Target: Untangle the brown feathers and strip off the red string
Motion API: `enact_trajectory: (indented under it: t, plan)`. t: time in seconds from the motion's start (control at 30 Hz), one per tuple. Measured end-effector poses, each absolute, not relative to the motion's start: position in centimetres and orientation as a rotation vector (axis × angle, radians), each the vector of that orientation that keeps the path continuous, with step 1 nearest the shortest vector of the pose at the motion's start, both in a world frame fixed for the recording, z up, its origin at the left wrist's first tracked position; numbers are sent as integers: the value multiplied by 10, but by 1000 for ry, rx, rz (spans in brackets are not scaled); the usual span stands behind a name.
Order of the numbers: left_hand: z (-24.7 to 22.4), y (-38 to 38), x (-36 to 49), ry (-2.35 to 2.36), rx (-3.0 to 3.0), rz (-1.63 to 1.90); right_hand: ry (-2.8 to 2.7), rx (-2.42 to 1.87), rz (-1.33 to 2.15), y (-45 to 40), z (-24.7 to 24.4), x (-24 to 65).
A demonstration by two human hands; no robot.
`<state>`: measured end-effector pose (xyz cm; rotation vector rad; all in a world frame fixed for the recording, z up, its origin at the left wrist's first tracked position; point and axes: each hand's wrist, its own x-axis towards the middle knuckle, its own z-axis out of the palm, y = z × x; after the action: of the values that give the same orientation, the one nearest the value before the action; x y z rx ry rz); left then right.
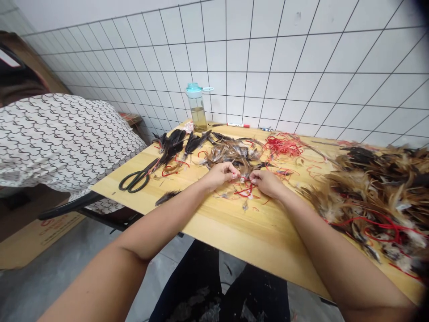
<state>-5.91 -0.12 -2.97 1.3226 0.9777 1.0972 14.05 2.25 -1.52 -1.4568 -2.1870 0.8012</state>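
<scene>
Both hands meet over the middle of the wooden table, a small gap between them. My left hand [221,175] is closed in a pinch at the quill end of brown feathers, with a bit of red string at its fingertips. Close on its right, my right hand [264,180] pinches red string [246,191] beside the same feathers. Just beyond the hands lies a pile of brown and grey feathers [231,151]. The exact grip of the fingertips is too small to make out fully.
Black scissors [136,180] and dark feather bundles [170,145] lie left on the table [214,228]. A bottle [197,109] and marker [237,125] stand and lie behind. Red string [284,145] and a large feather heap [378,188] are right. A person in a patterned shirt [67,143] is left.
</scene>
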Motion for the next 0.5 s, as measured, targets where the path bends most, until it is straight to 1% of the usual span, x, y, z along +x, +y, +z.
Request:
enact_trajectory:
  t: [0.2, 0.37, 0.5]
  plan:
    - [-26, -5, -50, 808, 1265, 1071, -2409, -1477, 413, 10, -10, 135]
    - [-28, -2, -51, 797, 1274, 1103, -2459, -1483, 375, 8, -8, 131]
    - [-28, -1, -54, 785, 1282, 1134, -2501, -1438, 445, 9, -4, 131]
